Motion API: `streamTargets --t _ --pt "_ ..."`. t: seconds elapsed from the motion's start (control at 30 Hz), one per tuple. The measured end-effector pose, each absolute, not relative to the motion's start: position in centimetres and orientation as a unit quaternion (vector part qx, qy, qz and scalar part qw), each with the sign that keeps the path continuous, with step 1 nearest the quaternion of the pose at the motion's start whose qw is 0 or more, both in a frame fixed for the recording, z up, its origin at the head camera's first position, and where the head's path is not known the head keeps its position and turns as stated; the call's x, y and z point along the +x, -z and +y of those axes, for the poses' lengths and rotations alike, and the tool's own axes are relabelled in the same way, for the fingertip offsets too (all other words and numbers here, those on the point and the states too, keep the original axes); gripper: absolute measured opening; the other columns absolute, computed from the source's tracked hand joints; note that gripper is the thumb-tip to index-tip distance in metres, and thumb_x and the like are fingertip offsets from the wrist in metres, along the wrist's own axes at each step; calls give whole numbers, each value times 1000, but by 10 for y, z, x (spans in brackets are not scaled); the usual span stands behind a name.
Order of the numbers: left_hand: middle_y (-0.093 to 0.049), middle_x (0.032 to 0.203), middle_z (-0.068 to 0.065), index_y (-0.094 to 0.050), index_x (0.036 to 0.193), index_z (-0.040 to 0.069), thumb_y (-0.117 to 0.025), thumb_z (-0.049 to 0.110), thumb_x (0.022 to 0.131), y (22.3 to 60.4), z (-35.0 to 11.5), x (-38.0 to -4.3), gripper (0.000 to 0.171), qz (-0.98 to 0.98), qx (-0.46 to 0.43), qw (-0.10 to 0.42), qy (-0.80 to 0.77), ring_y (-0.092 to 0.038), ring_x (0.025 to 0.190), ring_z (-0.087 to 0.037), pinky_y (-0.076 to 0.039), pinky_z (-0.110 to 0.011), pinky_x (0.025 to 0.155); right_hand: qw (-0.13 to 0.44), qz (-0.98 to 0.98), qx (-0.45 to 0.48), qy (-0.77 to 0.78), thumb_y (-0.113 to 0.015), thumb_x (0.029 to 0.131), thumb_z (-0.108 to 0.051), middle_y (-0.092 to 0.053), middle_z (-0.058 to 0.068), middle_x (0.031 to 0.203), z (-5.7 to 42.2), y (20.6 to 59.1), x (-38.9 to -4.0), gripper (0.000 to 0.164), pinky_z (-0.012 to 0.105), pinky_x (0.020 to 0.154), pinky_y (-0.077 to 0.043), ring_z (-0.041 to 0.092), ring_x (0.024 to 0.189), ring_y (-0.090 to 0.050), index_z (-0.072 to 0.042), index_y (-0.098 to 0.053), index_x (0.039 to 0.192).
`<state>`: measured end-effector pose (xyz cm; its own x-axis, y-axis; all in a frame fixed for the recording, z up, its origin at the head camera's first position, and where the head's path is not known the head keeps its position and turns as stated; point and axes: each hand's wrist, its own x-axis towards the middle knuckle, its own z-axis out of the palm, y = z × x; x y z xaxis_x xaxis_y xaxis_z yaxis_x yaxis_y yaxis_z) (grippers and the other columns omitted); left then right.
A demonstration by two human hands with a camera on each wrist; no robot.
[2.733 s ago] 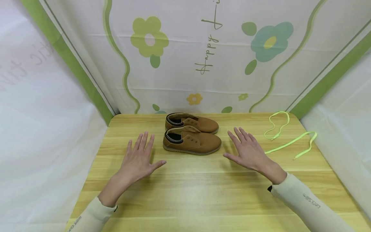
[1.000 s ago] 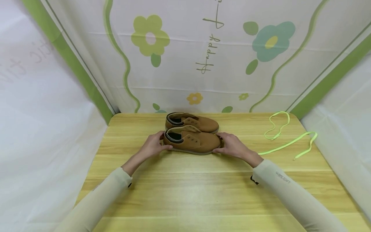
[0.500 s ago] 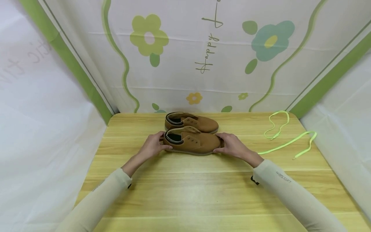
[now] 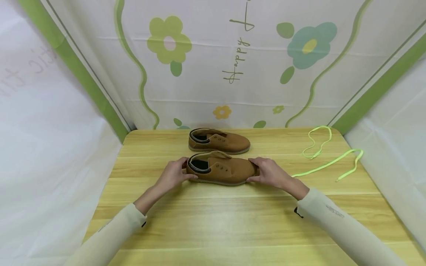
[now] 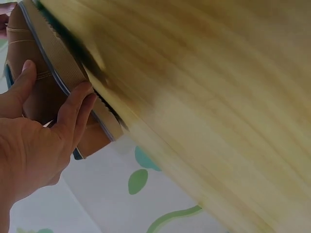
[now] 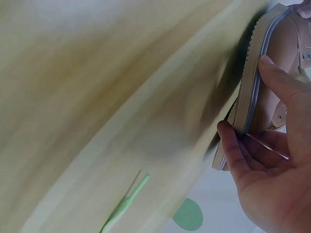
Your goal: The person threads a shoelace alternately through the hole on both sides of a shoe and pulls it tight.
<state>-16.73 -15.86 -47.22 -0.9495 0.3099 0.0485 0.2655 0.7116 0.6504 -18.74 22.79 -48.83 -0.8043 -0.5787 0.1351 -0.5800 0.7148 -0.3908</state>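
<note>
A brown lace-up shoe (image 4: 229, 171) without a lace in its eyelets lies between my two hands, toe to the right in the head view. My left hand (image 4: 173, 174) grips its heel end, thumb on the near side. At the toe, my right hand (image 4: 270, 173) holds the other end, thumb along the upper. In the left wrist view the left fingers (image 5: 75, 107) curl toward the ribbed sole edge. The right wrist view has the thumb (image 6: 279, 80) on the shoe's side and fingertips by the sole. Behind it stands the matching brown shoe (image 4: 229, 142), untouched.
Two neon-green laces lie at the right of the wooden table (image 4: 213, 221): a looped lace (image 4: 321, 142) at the back and a longer lace (image 4: 332, 162) reaching toward my right wrist. A printed white curtain (image 4: 199, 74) rises behind the table; white sheets flank both sides.
Both hands came in from open positions and took hold of the near shoe at heel and toe. In the last half second it moved toward me, opening a gap from the rear shoe.
</note>
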Motion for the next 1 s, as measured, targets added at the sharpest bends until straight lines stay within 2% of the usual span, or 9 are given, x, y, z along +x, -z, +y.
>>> streamTargets --t 0.23,0.37,0.5,0.73,1.0 --pt "-77 114 -18 -66 130 -6 -95 19 80 474 -158 -149 63 921 170 25 -348 -76 97 -25 -62 -37 81 3 -924 327 -198 -96 80 -34 -74 24 121 229 487 -172 79 48 93 -60 37 109 -74 12 -63 135" --pt "-77 113 -17 -66 128 -6 -96 17 79 474 -161 -140 62 919 176 15 -353 -76 97 -26 -62 -38 79 3 -922 336 -193 -95 81 -34 -74 24 121 228 485 -165 78 48 92 -61 37 109 -74 12 -63 135" --pt "-77 113 -17 -67 126 -6 -96 18 77 474 -162 -132 61 921 185 1 -342 -76 99 -28 -62 -41 81 3 -921 339 -191 -94 82 -34 -74 24 120 228 486 -158 78 46 91 -61 36 107 -74 12 -63 136" --pt "-77 113 -18 -68 124 -6 -97 18 76 474 -163 -123 61 920 177 6 -349 -76 106 -32 -62 -43 87 1 -919 340 -199 -94 83 -33 -74 23 120 226 491 -149 78 45 89 -62 34 106 -75 13 -61 137" --pt "-78 110 -16 -67 124 -5 -97 20 76 477 -163 -119 62 924 176 -1 -339 -77 93 -25 -63 -38 78 2 -920 341 -194 -93 83 -32 -73 23 121 226 492 -147 78 43 88 -62 33 104 -75 13 -60 138"
